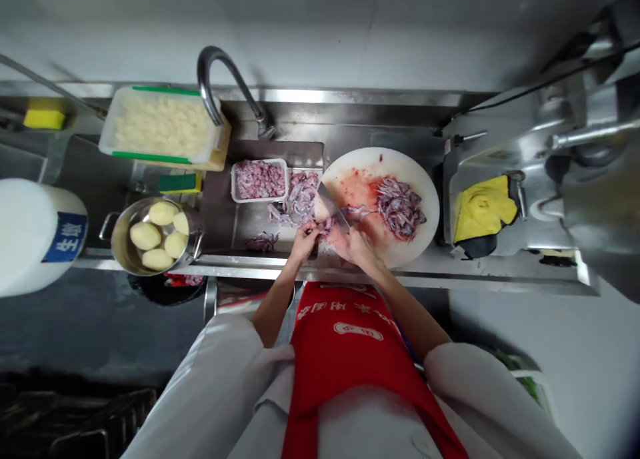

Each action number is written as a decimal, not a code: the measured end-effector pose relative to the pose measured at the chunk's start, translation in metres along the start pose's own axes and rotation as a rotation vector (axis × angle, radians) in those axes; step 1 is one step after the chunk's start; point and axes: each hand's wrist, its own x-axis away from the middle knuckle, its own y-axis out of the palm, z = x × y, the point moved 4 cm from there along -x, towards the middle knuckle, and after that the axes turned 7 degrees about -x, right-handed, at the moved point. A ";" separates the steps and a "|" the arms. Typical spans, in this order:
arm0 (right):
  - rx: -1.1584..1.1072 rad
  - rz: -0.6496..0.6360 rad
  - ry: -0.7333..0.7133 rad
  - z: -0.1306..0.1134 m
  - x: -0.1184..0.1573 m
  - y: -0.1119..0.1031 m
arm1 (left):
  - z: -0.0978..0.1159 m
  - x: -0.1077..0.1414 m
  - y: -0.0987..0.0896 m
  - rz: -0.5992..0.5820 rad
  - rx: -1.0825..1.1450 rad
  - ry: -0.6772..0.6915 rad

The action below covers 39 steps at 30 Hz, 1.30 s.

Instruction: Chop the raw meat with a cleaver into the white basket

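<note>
My right hand [354,245] is wrapped round the handle of a cleaver [332,204], whose blade slants up and left over the near left edge of the round white cutting board [357,162]. My left hand [305,240] is closed, fingertips pinching a small pinkish strip of raw meat [326,228] beside the blade. On the right of the board lies a heap of dark purple-red raw meat strips [401,209], with bloody liquid around it. Loose pale strips [303,197] lie in the sink to the left, near a white basket [260,199] of cut pieces.
A curved faucet [227,65] arches behind the sink. To the left stand a pot [124,242] of peeled potatoes, a lidded tub [160,129] of pale pieces, a sponge [180,183] and a white bucket [30,239]. A yellow cloth [483,209] lies at right.
</note>
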 end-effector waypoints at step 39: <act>0.037 0.145 0.122 0.131 0.015 -0.033 | 0.047 -0.030 0.027 -0.211 -0.986 0.693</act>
